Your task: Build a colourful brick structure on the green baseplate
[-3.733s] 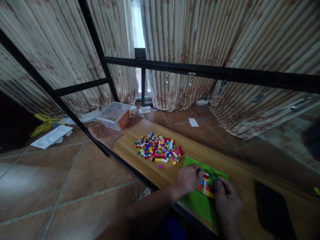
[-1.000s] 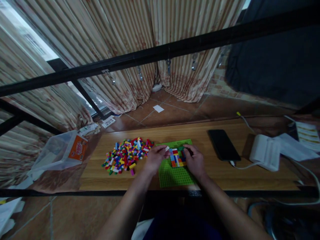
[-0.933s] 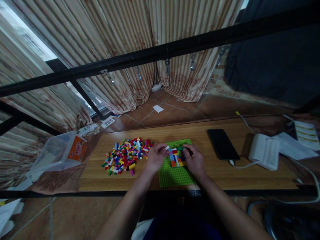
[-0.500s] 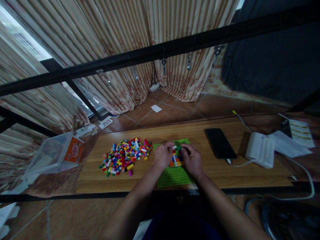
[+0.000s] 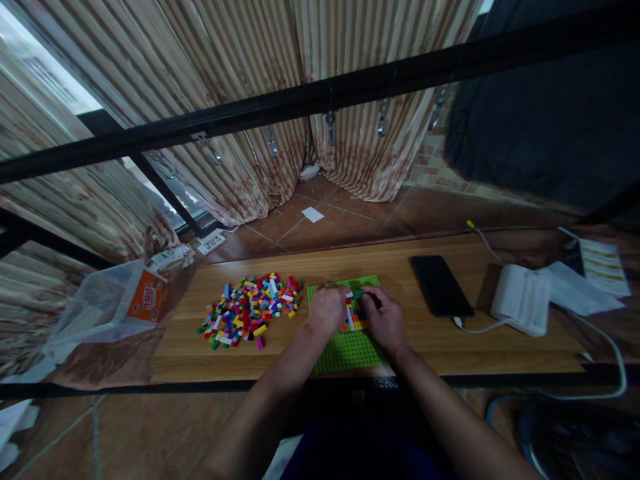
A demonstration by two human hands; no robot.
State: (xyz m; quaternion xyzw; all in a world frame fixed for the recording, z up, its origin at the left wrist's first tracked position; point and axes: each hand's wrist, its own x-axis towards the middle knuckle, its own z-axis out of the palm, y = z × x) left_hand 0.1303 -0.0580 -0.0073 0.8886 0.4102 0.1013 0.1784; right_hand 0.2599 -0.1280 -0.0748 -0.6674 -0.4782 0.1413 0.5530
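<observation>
A green studded baseplate (image 5: pixel 347 353) lies on the wooden board in front of me. Red, blue, white, yellow and orange toy bricks (image 5: pixel 355 321) are fixed together on its upper half, partly covered by my fingers. My left hand (image 5: pixel 327 310) is closed over the left side of this patch, a white brick (image 5: pixel 349 294) showing at its fingertips; what it grips is hidden. From the right, my right hand (image 5: pixel 387 319) reaches in with thumb and fingers pinched at a green brick (image 5: pixel 358 293) along the patch's far edge.
To the left spreads a heap of loose coloured bricks (image 5: pixel 250 310). A clear plastic box (image 5: pixel 100 307) with an orange label stands beyond it. A black phone (image 5: pixel 441 285) lies at right, cabled to a white device (image 5: pixel 521 300). A black metal bar (image 5: pixel 280 107) crosses ahead.
Both hands stay over the brick patch with barely any movement. My left fingers look slightly more curled in. The camera view has shifted a little.
</observation>
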